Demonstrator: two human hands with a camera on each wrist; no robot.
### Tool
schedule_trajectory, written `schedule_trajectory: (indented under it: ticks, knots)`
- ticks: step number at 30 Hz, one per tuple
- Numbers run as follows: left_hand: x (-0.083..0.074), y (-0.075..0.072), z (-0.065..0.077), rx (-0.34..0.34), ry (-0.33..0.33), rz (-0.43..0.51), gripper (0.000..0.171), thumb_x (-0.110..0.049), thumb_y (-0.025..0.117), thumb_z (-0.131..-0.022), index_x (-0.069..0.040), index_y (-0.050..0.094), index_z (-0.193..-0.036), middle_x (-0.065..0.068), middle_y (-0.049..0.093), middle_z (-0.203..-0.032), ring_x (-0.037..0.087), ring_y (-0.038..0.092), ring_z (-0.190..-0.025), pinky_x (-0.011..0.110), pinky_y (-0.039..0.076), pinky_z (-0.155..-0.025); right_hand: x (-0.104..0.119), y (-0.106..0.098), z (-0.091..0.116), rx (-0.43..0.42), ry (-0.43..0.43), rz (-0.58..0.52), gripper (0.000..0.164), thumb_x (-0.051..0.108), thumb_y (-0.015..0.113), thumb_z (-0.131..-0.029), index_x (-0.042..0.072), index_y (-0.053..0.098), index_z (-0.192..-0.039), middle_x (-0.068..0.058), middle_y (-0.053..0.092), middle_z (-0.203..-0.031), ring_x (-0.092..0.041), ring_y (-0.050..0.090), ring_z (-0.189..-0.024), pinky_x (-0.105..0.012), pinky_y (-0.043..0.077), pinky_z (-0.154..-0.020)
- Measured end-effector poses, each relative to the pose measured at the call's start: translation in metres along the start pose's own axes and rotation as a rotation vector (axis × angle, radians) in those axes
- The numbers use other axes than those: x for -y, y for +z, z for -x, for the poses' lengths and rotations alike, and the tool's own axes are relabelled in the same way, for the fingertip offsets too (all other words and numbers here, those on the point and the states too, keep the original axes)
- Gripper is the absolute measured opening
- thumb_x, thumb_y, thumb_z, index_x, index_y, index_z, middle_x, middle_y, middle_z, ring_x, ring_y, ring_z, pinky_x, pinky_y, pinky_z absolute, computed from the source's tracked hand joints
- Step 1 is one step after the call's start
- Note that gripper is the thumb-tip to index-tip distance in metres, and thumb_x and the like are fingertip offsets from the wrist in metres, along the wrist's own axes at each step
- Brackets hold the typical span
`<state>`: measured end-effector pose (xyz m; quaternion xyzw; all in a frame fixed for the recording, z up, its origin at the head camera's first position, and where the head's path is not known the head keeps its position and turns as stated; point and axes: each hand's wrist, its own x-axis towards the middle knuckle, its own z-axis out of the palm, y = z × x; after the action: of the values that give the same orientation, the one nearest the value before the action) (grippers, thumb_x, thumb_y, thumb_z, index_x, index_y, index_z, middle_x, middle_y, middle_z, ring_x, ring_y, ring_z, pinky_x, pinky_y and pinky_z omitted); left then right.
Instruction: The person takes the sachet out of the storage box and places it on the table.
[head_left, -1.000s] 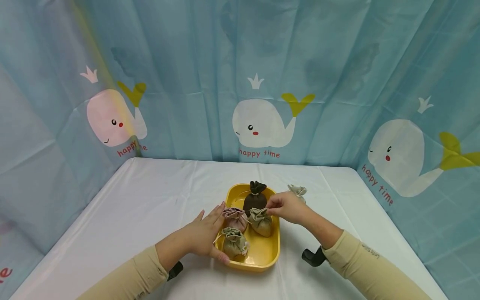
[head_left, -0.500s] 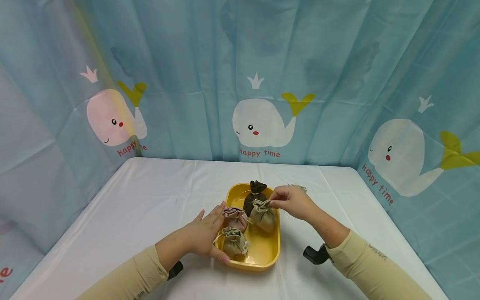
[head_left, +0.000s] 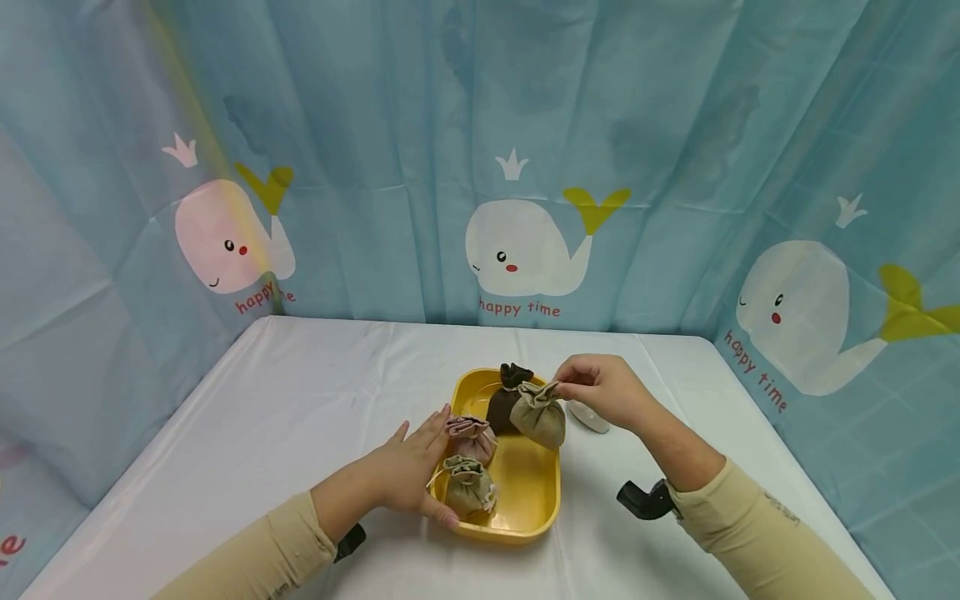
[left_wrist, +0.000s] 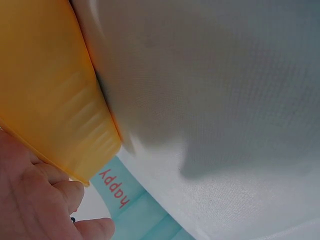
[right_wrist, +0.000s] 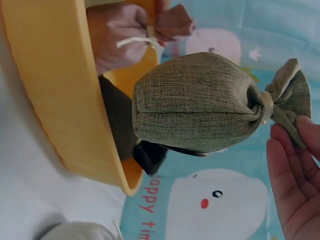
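Olive-green, the cloth sachet (head_left: 542, 421) hangs pinched in my right hand (head_left: 609, 392) while my left hand (head_left: 408, 468), fingers spread, touches the yellow tub (head_left: 527, 487).

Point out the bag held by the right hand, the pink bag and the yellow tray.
Held bag (right_wrist: 195, 102), right wrist view: its body.
Pink bag (head_left: 476, 451), head view: its body.
Yellow tray (head_left: 527, 493), head view: its inside bottom.
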<state>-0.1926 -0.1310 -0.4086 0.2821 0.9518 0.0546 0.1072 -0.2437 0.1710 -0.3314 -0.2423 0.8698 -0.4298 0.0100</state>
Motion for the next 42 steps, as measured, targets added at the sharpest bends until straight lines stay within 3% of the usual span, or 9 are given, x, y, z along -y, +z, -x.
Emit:
schedule_trajectory:
  ticks: [12,23,34,42]
  knots:
    - [0.000,0.001,-0.001,0.001,0.001,-0.012,0.133,-0.091,0.042,-0.050,-0.003,0.015,-0.146,0.011,-0.007,-0.153,0.025,0.001,-0.140,0.057,0.011,-0.107,-0.007,-0.023,0.010,-0.080,0.047,0.040,0.004,0.014,0.066,-0.085,0.012,0.069,-0.084,-0.001,0.066,-0.081,-0.018,0.061,-0.074,-0.030,0.053,-0.066]
    - [0.001,0.003,-0.001,-0.007,0.007,-0.023,0.132,-0.091,0.041,-0.051,-0.002,0.015,-0.146,0.011,-0.006,-0.153,0.025,0.000,-0.140,0.057,0.012,-0.106,-0.024,-0.035,0.021,-0.117,0.046,0.042,0.007,0.015,0.066,-0.085,0.009,0.068,-0.087,-0.003,0.067,-0.081,-0.014,0.063,-0.074,-0.027,0.052,-0.068]
    - [0.001,0.002,-0.001,-0.002,0.006,-0.016,0.132,-0.091,0.040,-0.051,-0.003,0.014,-0.146,0.010,-0.008,-0.153,0.024,-0.001,-0.140,0.056,0.011,-0.107,-0.045,-0.036,0.028,-0.142,0.108,0.042,0.008,0.015,0.064,-0.086,0.008,0.068,-0.089,-0.005,0.067,-0.086,-0.015,0.064,-0.078,-0.030,0.052,-0.072]
    - [0.001,0.003,-0.002,0.001,0.001,-0.013,0.133,-0.091,0.041,-0.050,-0.003,0.014,-0.146,0.010,-0.008,-0.153,0.024,0.000,-0.140,0.057,0.011,-0.106,-0.071,-0.025,0.028,-0.112,0.167,-0.018,0.007,0.011,0.064,-0.085,0.005,0.067,-0.090,-0.007,0.066,-0.086,-0.016,0.064,-0.077,-0.033,0.053,-0.072]
